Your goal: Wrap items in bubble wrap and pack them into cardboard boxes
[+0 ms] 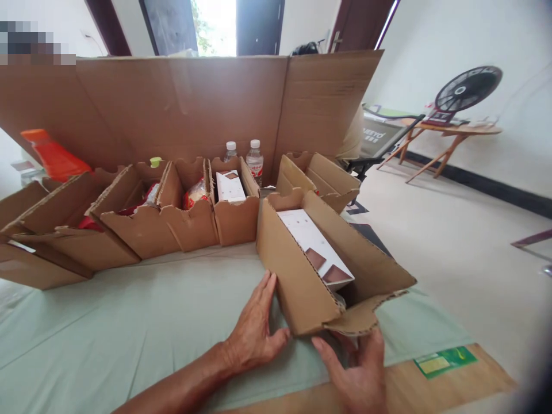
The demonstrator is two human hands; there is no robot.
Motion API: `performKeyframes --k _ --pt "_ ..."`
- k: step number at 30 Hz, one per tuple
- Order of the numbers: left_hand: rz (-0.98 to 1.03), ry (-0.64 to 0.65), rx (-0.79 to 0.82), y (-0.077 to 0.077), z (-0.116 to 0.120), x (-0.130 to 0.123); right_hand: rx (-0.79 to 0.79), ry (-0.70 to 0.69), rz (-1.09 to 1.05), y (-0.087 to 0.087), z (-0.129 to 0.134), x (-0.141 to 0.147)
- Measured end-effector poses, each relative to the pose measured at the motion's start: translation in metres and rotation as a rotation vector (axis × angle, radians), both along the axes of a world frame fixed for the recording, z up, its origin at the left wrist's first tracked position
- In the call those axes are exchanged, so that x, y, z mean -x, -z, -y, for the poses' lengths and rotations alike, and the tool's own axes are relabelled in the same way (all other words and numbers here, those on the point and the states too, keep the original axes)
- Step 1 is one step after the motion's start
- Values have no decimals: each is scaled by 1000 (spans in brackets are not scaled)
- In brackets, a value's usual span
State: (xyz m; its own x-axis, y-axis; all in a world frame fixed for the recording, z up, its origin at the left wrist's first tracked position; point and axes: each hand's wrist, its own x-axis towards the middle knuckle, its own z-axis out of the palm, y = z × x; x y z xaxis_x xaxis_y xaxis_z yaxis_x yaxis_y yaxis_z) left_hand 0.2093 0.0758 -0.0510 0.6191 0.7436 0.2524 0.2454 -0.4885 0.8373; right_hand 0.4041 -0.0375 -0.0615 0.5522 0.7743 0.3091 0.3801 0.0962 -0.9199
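Leftmost, a bright orange plastic bottle (60,158) leans behind a row of open-topped brown cardboard boxes (190,230) with scalloped rims, their side walls touching or nearly so, leaving little room between them. Behind them stands a tall, creased brown cardboard sheet (185,98), its top edge running almost straight across. In front, a pale green cloth (150,316) spreads wide from the row's lower edge to the left forearm, so the open room lies on this side.

Two clear plastic bottles with white caps (255,161) stand beyond the row's right end, where a white rectangular carton (230,187) fills much of the last box. The left hand (254,333) has straightened fingers, their tips against the left wall of a long, open brown cardboard box (297,276) set at an angle on the cloth; its thumb is near the lower corner.

Inside that box, a long white carton with brown patches (317,244) sits closer to the left wall, with a dark gap along the right. The right hand (360,368) is at the front flap's jagged edge, fingers curled and partly hidden; I cannot tell whether they grasp it. Farther right, pale floor (452,230) stretches beyond the cloth's edge.
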Motion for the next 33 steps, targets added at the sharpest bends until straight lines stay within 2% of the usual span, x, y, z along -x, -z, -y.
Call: performKeyframes --k 3,7,12,17,21,23,25,27,33 --pt "-29 42 -40 3 5 4 80 75 -18 -4 -7 6" --pt "-45 47 -28 2 7 11 231 -10 148 -14 -16 -17" --pt "-45 23 14 4 8 9 281 -44 306 -37 -47 -29" --pt "-92 20 21 7 12 8 279 -54 595 -49 -107 -37" --pt "-106 24 -13 9 14 9 329 -28 757 -48 -168 -48" --pt "-108 27 -40 9 13 9 324 -30 788 -44 -188 -52" --pt "-99 47 -81 7 12 9 291 -43 826 -38 -196 -54" --pt "-98 73 -112 4 10 8 229 -82 865 -33 -192 -53" --pt "-173 94 -75 -5 7 4 18 -317 978 -26 -175 -29"
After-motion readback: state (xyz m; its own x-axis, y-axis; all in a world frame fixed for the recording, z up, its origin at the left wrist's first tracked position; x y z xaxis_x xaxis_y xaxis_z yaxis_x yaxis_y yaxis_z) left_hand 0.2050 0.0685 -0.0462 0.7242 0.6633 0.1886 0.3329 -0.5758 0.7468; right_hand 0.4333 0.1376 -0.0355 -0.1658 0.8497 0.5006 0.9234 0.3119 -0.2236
